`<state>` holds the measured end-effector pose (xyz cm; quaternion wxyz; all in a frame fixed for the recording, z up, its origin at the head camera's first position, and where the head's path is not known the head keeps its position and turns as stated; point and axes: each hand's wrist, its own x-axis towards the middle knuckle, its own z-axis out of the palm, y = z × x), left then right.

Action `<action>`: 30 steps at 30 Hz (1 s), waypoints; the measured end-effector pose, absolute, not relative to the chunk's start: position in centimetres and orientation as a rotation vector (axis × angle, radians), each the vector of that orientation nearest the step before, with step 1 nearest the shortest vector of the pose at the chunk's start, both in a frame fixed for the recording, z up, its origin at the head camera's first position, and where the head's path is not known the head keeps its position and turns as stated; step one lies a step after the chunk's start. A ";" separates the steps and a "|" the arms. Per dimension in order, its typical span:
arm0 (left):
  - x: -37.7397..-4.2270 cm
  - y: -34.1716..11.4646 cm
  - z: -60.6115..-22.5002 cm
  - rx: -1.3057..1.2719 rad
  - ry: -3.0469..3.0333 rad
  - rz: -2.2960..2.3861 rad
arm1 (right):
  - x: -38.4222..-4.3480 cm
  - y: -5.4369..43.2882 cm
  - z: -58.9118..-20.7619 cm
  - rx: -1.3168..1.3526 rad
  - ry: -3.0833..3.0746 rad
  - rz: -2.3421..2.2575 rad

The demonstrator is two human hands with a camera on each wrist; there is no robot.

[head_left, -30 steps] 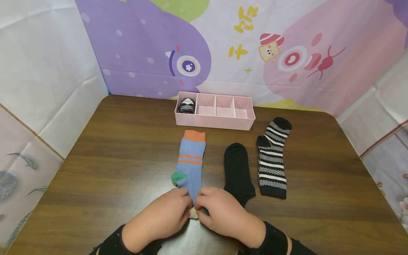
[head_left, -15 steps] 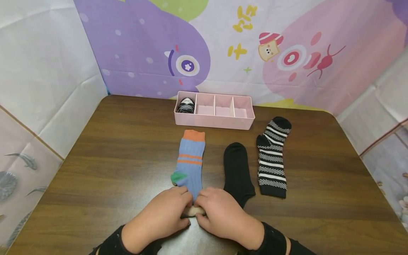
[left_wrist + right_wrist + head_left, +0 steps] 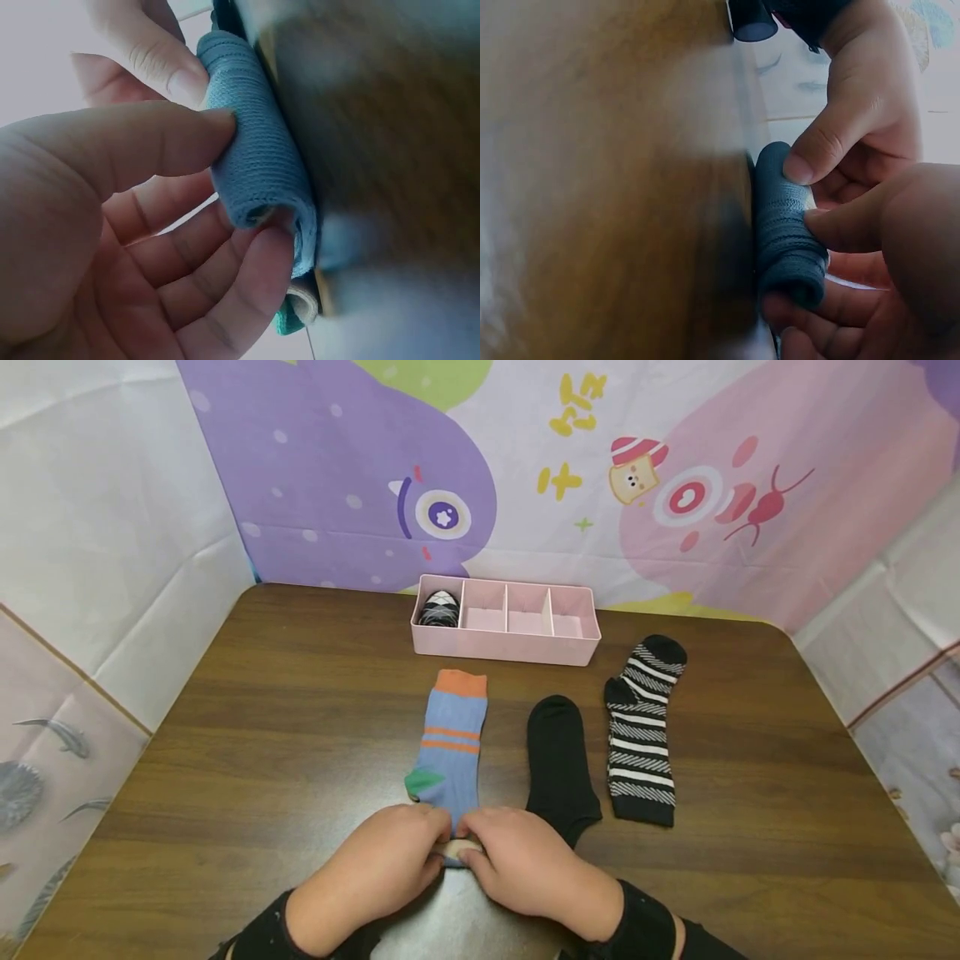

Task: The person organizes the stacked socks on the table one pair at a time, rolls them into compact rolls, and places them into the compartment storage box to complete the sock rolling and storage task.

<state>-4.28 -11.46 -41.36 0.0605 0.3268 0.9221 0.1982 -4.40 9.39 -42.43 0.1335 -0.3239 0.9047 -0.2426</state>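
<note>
Blue sock [image 3: 453, 764]: ribbed knit, orange cuff and stripes, green heel; flat at lower centre, near end rolled into a small cylinder.
Left hand [image 3: 386, 856]: thumb and fingers pinching the roll.
Right hand [image 3: 525, 864]: pinching the roll's other end.
Black sock [image 3: 558, 764]: plain knit, right of centre.
Striped sock [image 3: 642, 743]: black-and-white bands, farther right.
Pink tray [image 3: 506, 646]: oblong, upper centre, patterned bundle [image 3: 439, 611] in its leftmost compartment.
Table [image 3: 300, 710]: brown wood grain.

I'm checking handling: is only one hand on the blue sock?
No, both the left hand and right hand hold the blue sock where it's rolled.
</note>
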 end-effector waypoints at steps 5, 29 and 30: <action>-4.4 -11.5 -41.2 0.958 2.744 0.632 | -4.2 9.6 -42.5 -1.006 2.693 -0.725; -4.4 -11.5 -41.3 1.163 2.779 0.586 | -5.4 10.2 -42.4 -0.846 2.462 -0.931; -4.4 -11.5 -41.4 1.169 2.790 0.572 | -5.4 10.3 -42.2 -0.842 2.468 -0.920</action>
